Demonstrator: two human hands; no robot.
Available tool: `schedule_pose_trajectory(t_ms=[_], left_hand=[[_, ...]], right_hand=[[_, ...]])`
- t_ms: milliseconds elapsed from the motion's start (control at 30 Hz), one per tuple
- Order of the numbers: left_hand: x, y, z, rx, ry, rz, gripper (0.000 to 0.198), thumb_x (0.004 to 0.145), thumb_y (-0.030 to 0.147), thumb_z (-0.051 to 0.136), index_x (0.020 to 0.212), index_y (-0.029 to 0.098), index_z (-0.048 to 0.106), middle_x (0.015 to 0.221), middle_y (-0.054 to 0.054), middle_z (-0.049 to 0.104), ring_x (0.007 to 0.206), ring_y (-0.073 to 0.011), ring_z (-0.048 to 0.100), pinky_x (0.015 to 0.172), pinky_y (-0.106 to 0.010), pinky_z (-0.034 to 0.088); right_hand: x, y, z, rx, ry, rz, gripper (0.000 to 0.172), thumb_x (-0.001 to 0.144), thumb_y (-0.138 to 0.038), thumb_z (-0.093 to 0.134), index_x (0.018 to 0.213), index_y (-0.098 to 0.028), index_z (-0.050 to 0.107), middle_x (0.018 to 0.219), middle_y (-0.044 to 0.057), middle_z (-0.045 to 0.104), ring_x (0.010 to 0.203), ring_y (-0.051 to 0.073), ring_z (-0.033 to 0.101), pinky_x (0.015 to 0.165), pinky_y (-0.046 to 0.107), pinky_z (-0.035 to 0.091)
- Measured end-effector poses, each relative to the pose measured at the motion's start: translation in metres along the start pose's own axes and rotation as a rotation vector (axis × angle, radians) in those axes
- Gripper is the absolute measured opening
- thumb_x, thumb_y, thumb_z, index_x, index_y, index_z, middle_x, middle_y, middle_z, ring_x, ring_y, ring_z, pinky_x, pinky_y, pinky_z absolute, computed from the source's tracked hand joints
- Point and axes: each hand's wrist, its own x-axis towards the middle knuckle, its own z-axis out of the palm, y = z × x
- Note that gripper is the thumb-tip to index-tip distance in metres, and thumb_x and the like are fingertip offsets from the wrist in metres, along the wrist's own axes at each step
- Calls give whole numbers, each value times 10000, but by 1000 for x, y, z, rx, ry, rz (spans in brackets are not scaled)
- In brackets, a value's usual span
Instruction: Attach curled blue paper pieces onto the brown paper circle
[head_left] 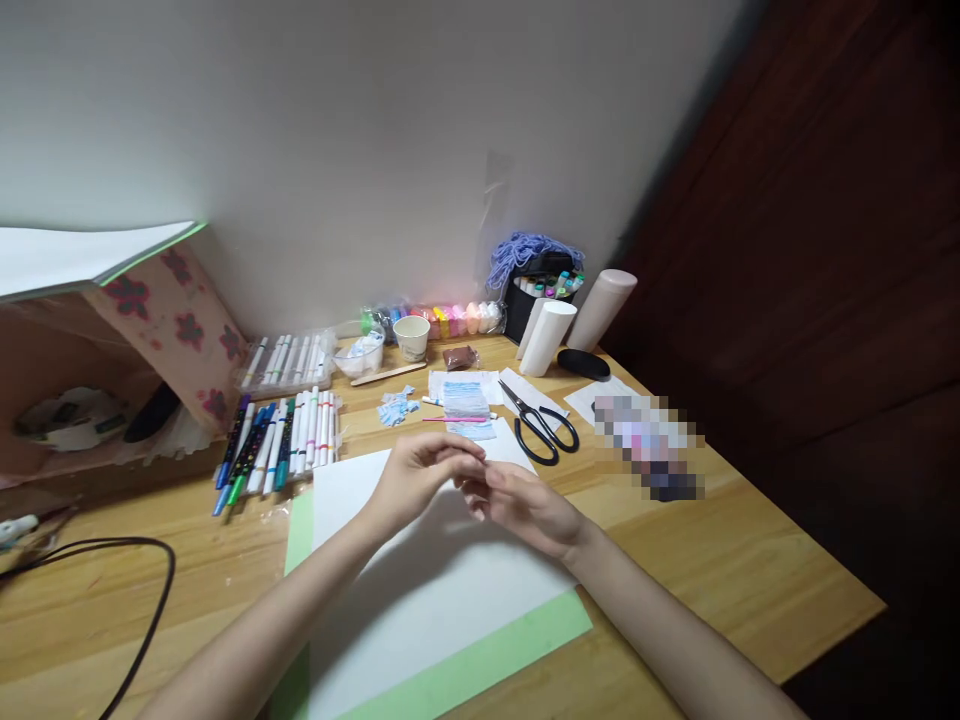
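Observation:
My left hand [416, 480] and my right hand [532, 510] meet fingertip to fingertip above a white sheet of paper [420, 630]. Fingers on both are bent and pinched together; whatever may be between them is hidden or too small to make out. Under the white sheet lies a larger light green sheet [517, 645]. Just beyond my fingers are a pleated blue strip [465, 398], a thin pink stick [454, 420] and black-handled scissors [555, 425] with the blades pointing away. Torn blue scraps [397, 405] lie left of the strip.
Markers [285, 440] and a paper cup [412, 338] stand or lie at the back left. White rolls [547, 338] and a black pen holder [521, 310] are at the back right. A decorated box [180, 320] and black cable [161, 600] occupy the left.

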Motion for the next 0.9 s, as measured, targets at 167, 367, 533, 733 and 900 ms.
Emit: schedule_pose_trajectory(t_ms=[167, 367, 533, 733, 900], left_hand=[[-9, -3, -15, -506, 291, -192, 242, 830, 286, 593, 993, 109, 616, 922, -102, 700, 855, -154, 669, 847, -279, 511], [-19, 7, -3, -709, -25, -261, 371, 824, 177, 429, 1136, 78, 604, 1084, -147, 665, 1102, -233, 589, 1000, -376, 417], [-17, 5, 1, -462, 92, -47, 606, 918, 424, 166, 1163, 74, 596, 1168, -154, 608, 1243, -213, 460, 998, -352, 404], [-14, 19, -11, -453, 38, -40, 568, 928, 473, 181, 1323, 161, 446, 1330, -105, 515, 1302, -245, 403, 1042, -446, 355], [-6, 29, -14, -413, 83, 14, 613, 923, 509, 86, 1391, 217, 354, 1442, -58, 389, 1381, -227, 266, 1086, -423, 303]], right_hand=[[3, 0, 16, -665, 179, -331, 346, 914, -389, 441, 1160, -202, 597, 1119, 97, 618, 947, 183, 593, 883, 375, 459], [31, 10, 44, -1463, 220, -687, 603, 919, -434, 374, 1451, -196, 216, 1498, 120, 295, 1413, 276, 159, 1129, 570, 75], [54, 19, 79, -1523, 99, -734, 706, 898, -479, 380, 1472, -151, 132, 1531, 136, 194, 1423, 276, 117, 1137, 502, 190], [73, 0, 71, -1530, 296, -713, 556, 945, -329, 285, 1455, -122, 203, 1535, 108, 199, 1428, 248, 103, 1164, 471, 106], [63, 7, 84, -1569, 32, -777, 656, 921, -347, 320, 1478, -121, 58, 1542, 89, 181, 1434, 213, 50, 1168, 419, 157]])
